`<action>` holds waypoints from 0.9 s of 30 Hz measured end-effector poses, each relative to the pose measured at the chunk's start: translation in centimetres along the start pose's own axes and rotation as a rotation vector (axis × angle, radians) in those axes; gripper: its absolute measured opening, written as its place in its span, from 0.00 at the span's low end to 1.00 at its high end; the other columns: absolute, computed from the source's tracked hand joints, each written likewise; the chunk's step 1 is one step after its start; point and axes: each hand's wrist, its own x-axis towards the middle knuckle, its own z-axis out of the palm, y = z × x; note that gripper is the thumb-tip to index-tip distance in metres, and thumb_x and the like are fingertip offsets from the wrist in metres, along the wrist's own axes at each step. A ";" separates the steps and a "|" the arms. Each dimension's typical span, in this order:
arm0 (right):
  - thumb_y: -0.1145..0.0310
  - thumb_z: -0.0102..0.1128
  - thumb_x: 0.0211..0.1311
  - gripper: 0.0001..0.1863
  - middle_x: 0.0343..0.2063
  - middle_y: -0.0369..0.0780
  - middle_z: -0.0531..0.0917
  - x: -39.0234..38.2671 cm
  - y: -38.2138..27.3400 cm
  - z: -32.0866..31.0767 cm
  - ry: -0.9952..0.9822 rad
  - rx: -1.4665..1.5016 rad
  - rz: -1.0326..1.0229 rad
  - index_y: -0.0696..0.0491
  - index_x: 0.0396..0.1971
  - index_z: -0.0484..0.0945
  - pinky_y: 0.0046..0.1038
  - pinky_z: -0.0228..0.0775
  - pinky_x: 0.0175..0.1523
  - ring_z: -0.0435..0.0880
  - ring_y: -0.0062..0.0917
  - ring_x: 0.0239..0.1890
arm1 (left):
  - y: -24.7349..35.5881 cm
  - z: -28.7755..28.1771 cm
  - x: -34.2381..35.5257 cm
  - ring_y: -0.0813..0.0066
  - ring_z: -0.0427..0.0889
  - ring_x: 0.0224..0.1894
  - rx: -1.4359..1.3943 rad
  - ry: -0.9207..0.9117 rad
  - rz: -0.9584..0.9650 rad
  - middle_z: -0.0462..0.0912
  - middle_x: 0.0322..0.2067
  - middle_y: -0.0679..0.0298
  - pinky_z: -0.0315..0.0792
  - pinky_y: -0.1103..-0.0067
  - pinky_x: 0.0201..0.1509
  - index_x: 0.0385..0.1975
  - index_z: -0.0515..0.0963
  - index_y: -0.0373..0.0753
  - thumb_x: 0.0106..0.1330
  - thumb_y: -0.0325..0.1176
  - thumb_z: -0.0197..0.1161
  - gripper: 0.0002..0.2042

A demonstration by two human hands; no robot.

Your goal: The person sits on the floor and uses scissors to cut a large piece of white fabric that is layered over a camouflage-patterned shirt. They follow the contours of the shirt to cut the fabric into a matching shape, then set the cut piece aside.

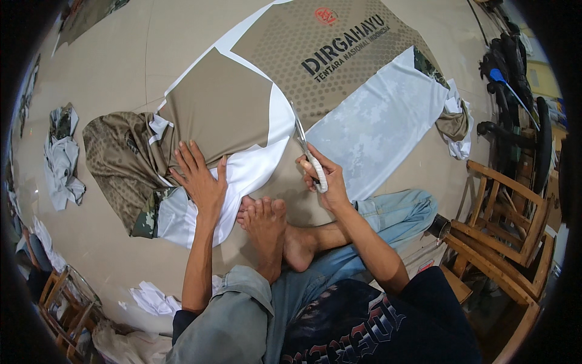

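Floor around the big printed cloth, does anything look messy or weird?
Yes. Crumpled white and camouflage fabric scraps lie scattered on the beige tiled floor, with more white offcuts near the knee. The cloth's left end is bunched up.

The right hand [324,176] works scissors [306,148] through printed fabric [339,79] that the left hand [199,179] presses flat.

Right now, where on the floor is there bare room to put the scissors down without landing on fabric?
Bare floor lies upper left, between the printed fabric and the scrap pile. Another patch sits right of the fabric, before the wooden chairs. Around the left hand, right hand with scissors, and feet it is crowded.
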 end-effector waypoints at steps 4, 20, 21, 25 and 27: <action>0.69 0.75 0.63 0.34 0.44 0.36 0.85 0.1 -0.7 -0.3 0.006 -0.037 0.036 0.54 0.69 0.73 0.16 0.66 0.24 0.75 0.13 0.24 | 0.0 0.0 0.1 0.49 0.39 0.82 -0.014 -0.010 -0.001 0.44 0.80 0.50 0.31 0.41 0.78 0.79 0.49 0.38 0.75 0.59 0.52 0.42; 0.72 0.72 0.64 0.31 0.44 0.42 0.87 4.5 -4.7 -2.1 -0.150 -0.112 0.034 0.58 0.67 0.74 0.18 0.65 0.22 0.74 0.14 0.21 | 0.0 -0.1 0.5 0.50 0.39 0.82 -0.024 -0.032 -0.021 0.44 0.80 0.51 0.31 0.42 0.78 0.79 0.49 0.37 0.75 0.60 0.51 0.43; 0.72 0.72 0.64 0.31 0.44 0.42 0.87 4.8 -4.7 -2.2 -0.154 -0.110 0.037 0.58 0.67 0.74 0.18 0.66 0.22 0.74 0.14 0.21 | 0.0 -0.1 0.5 0.50 0.39 0.82 -0.023 -0.040 -0.027 0.44 0.80 0.51 0.31 0.42 0.78 0.79 0.49 0.37 0.75 0.60 0.51 0.43; 0.72 0.72 0.64 0.31 0.44 0.42 0.88 5.0 -5.6 -1.5 -0.151 -0.200 0.049 0.58 0.67 0.74 0.18 0.68 0.23 0.75 0.13 0.22 | 0.0 -0.2 0.5 0.49 0.39 0.82 -0.021 -0.040 -0.023 0.45 0.80 0.51 0.31 0.43 0.78 0.79 0.49 0.37 0.75 0.60 0.51 0.43; 0.72 0.73 0.64 0.31 0.44 0.42 0.88 5.2 -5.8 -1.6 -0.134 -0.256 0.064 0.58 0.67 0.75 0.17 0.67 0.23 0.75 0.13 0.22 | 0.1 -0.2 0.5 0.49 0.39 0.82 -0.026 -0.042 -0.027 0.45 0.80 0.50 0.31 0.42 0.78 0.79 0.49 0.37 0.75 0.60 0.52 0.43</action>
